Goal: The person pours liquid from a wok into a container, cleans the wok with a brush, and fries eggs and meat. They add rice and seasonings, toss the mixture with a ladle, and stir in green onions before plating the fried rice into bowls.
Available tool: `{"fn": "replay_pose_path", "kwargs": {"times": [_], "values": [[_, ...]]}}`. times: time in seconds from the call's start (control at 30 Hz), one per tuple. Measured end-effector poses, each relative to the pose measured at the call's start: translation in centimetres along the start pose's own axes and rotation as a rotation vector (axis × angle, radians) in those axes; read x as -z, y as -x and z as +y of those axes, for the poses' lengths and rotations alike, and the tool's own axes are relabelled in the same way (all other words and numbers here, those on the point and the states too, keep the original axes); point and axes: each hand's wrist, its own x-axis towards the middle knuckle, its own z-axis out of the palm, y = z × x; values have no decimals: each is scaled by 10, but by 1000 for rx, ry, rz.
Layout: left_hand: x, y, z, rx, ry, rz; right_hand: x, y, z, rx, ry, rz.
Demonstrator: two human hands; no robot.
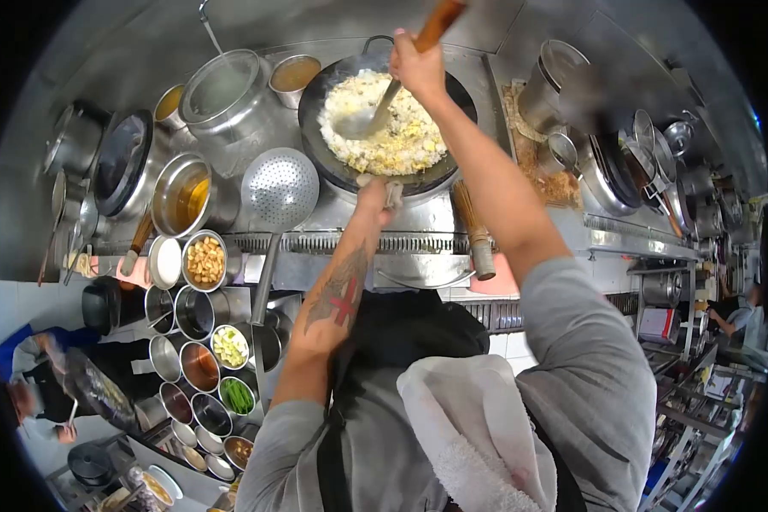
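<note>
A wide view looks down on a person at a metal cooking range. A dark wok (310,136) at the far middle holds rice (409,147) mixed with yellow egg-like bits. To its left are a metal container (288,101) of brownish liquid, a pot under a round mesh strainer (221,85) and, nearer, a metal bowl holding amber liquid (194,203). Below these, smaller containers at left hold pale brown chunks (205,259), reddish-brown sauce (199,365), chopped pale-green pieces (229,346) and bright green strips (237,395).

The right hand (418,66) is closed around the handle of a ladle (362,125), whose bowl rests in the rice, near and left of the grip. The left hand (374,198) grips a cloth (393,194) at the wok's near edge; the wok's handle there is hidden. A perforated skimmer (280,188) lies left of the wok.
</note>
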Motion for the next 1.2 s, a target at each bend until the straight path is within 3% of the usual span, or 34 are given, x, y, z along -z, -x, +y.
{"fn": "replay_pose_path", "kwargs": {"times": [0.1, 0.17, 0.23, 0.27, 0.33, 0.37, 0.53, 0.6, 0.63, 0.77, 0.87, 0.93, 0.97, 1.03, 1.07, 1.1, 1.17, 1.2], "values": [[8, 3, -2, 75, -30, -92, 7, -59, -2, -175, 101, 55], [1, 1, 2, 6, -27, -60, 5, -80, 5, -149, 105, 136], [-2, 6, 6, 24, -8, -61, -6, -51, 31, 59, -145, 296], [0, 10, 5, 45, 11, -59, -10, -56, 38, 50, -142, 300], [-6, 7, 11, 32, 16, -75, -25, -81, 33, -163, 25, 101], [2, 14, 2, 52, 8, -74, -25, -62, 40, -190, 32, 104], [1, 6, 4, 48, -30, -40, -28, -40, 35, 153, -245, -37], [-1, 15, 6, 61, -25, -43, -10, -78, 35, -21, 141, 135], [-3, 17, 9, 67, -20, -53, 3, -76, -3, -154, 179, 194], [1, 12, 3, 48, -30, -17, 13, -32, -20, -223, -96, 230], [10, 9, -4, 52, -29, -3, -16, -49, -26, -79, 102, 4], [7, 0, 1, 9, -24, -44, -20, -2, -55, 43, -56, -51], [4, 2, 1, 9, 35, -31, -23, 6, -56, 46, -60, -49], [7, 0, 1, 32, 9, -24, -21, 31, -37, -174, -16, -232], [6, -1, 2, 38, -8, -31, -9, 8, -49, -129, 179, -175], [3, 4, 3, 39, 11, -22, -13, -30, -2, 63, 88, -5], [-3, 12, 3, 27, 26, -9, 49, -32, -55, -78, 173, 135], [-6, 12, 6, 8, 55, 12, 76, -25, -54, -29, 23, 169]]}}
